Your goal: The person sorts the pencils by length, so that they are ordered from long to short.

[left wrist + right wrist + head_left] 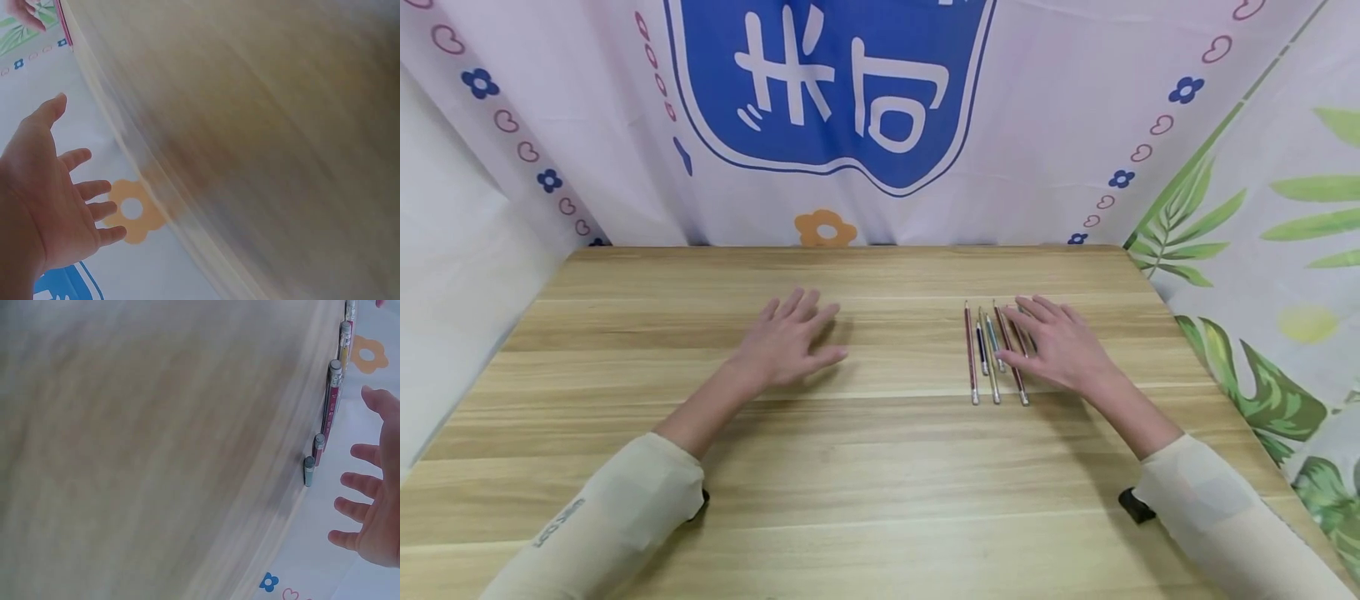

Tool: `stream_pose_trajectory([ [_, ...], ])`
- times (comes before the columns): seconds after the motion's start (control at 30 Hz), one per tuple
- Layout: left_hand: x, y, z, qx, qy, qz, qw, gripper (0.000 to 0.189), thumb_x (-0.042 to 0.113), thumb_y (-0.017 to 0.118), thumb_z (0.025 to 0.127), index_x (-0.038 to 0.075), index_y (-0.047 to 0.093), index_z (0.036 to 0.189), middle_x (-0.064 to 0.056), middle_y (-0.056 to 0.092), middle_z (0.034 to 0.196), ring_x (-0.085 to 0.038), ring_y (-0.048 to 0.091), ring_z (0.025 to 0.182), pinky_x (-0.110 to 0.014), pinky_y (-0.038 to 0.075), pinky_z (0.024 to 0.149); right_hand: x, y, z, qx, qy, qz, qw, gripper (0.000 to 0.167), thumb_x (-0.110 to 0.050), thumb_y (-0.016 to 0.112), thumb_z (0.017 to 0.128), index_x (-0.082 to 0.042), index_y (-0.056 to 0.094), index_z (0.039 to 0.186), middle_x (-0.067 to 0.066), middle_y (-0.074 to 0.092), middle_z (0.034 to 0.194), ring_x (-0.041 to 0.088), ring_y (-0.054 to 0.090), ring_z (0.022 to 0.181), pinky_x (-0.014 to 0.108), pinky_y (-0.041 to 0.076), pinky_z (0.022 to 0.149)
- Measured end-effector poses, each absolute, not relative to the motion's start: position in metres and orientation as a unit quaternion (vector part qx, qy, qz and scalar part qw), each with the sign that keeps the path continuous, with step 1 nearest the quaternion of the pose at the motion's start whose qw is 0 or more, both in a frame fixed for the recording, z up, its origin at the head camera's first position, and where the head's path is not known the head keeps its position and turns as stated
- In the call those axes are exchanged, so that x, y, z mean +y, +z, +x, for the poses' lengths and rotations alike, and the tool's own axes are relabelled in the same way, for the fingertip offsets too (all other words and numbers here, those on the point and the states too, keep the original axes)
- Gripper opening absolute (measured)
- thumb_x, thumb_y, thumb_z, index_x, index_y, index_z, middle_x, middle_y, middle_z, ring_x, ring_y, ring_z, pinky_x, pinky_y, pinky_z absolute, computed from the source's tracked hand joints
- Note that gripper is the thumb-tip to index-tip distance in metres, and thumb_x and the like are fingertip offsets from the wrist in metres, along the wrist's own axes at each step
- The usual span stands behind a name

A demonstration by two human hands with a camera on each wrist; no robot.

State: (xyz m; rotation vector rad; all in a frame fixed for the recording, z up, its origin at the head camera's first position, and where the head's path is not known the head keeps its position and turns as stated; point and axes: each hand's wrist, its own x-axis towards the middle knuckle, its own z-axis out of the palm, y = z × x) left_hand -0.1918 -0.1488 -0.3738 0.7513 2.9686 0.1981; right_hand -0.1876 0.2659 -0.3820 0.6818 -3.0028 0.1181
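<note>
Several pencils with silver ends lie roughly side by side on the wooden table, right of its middle: a dark red pencil (972, 354) at the left, a short dark blue pencil (982, 346), a yellowish pencil (991, 362) and others. My right hand (1060, 346) hovers over the right side of this row with fingers spread, hiding part of it. In the right wrist view the fingers of the right hand (378, 500) hold nothing, and the pencils (333, 394) show beside them. My left hand (786, 342), fingers spread and holding nothing, is above the table left of the pencils.
The wooden table (850, 483) reaches back to a white curtain (1037, 150) with a blue emblem. At the right hangs a leaf-patterned cloth (1300, 333). A small black object (1137, 505) shows under the right sleeve.
</note>
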Motion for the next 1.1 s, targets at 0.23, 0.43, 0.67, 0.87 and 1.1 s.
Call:
stream_pose_trajectory([
  [0.23, -0.135, -0.374, -0.196, 0.964, 0.055, 0.258, 0.043, 0.079, 0.062, 0.050, 0.102, 0.013, 0.035, 0.162, -0.023, 0.023, 0.168, -0.045, 0.017, 0.155, -0.067, 0.015, 0.125, 0.268, -0.383, -0.187, -0.975, 0.042, 0.215, 0.030, 0.074, -0.056, 0.064, 0.097, -0.008, 0.050, 0.153, 0.024, 0.041, 0.159, 0.049, 0.036, 0.146, 0.068, 0.028, 0.119],
  [0.43, -0.120, -0.374, -0.199, 0.960, 0.054, 0.271, 0.044, 0.079, 0.062, 0.050, 0.102, 0.014, 0.036, 0.162, -0.023, 0.025, 0.167, -0.044, 0.018, 0.155, -0.066, 0.016, 0.125, 0.271, -0.384, -0.187, -0.975, 0.041, 0.215, 0.030, 0.075, -0.055, 0.064, 0.097, -0.007, 0.050, 0.152, 0.024, 0.042, 0.159, 0.049, 0.036, 0.146, 0.067, 0.029, 0.119],
  [0.67, -0.106, -0.374, -0.201, 0.958, 0.057, 0.275, 0.052, 0.078, 0.062, 0.051, 0.102, 0.015, 0.036, 0.162, -0.022, 0.026, 0.167, -0.043, 0.019, 0.155, -0.065, 0.017, 0.125, 0.272, -0.383, -0.188, -0.975, 0.040, 0.216, 0.027, 0.071, -0.052, 0.062, 0.099, -0.005, 0.051, 0.151, 0.025, 0.045, 0.156, 0.049, 0.039, 0.144, 0.067, 0.030, 0.118],
  [0.87, -0.094, -0.374, -0.203, 0.955, 0.051, 0.288, 0.059, 0.078, 0.063, 0.050, 0.102, 0.015, 0.036, 0.162, -0.022, 0.028, 0.166, -0.043, 0.020, 0.155, -0.064, 0.018, 0.125, 0.272, -0.384, -0.189, -0.975, 0.053, 0.212, 0.037, 0.068, -0.049, 0.065, 0.099, -0.003, 0.054, 0.149, 0.027, 0.051, 0.149, 0.050, 0.047, 0.137, 0.067, 0.034, 0.116],
  [1.1, -0.078, -0.371, -0.206, 0.946, 0.041, 0.313, 0.066, 0.078, 0.062, 0.050, 0.102, 0.015, 0.034, 0.162, -0.022, 0.029, 0.166, -0.043, 0.019, 0.155, -0.064, 0.018, 0.125, 0.273, -0.384, -0.191, -0.977, 0.067, 0.199, 0.038, 0.066, -0.046, 0.067, 0.098, -0.002, 0.055, 0.146, 0.030, 0.055, 0.143, 0.051, 0.052, 0.131, 0.066, 0.038, 0.114],
])
